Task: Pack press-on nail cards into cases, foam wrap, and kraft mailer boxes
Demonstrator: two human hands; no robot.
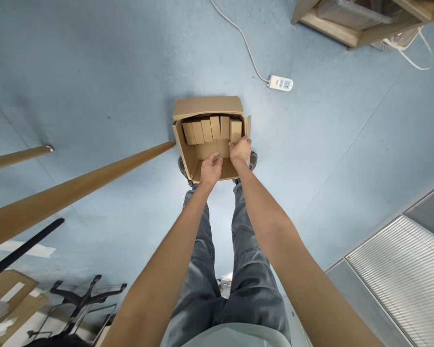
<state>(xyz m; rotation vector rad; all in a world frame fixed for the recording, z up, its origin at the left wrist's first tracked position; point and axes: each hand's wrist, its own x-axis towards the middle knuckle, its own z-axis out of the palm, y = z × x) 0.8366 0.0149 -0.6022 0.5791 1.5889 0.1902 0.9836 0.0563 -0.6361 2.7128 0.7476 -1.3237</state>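
An open cardboard box (210, 107) sits on the floor by my feet, its flaps folded out. Several small brown cartons (206, 130) stand in a row along its far wall. At the right end of that row, my right hand (240, 151) grips the near end of a small carton (235, 130); its fingertips are partly hidden. My left hand (211, 169) hovers over the near part of the box, fingers curled together, with nothing visible in them. Bare cardboard shows beneath it.
A white power strip (280, 83) with a cable lies beyond the box to the right. Wooden legs (94, 180) slant in from the left, one ending near the box. A wooden shelf (329, 26) stands at upper right, a chair base (81, 301) at lower left.
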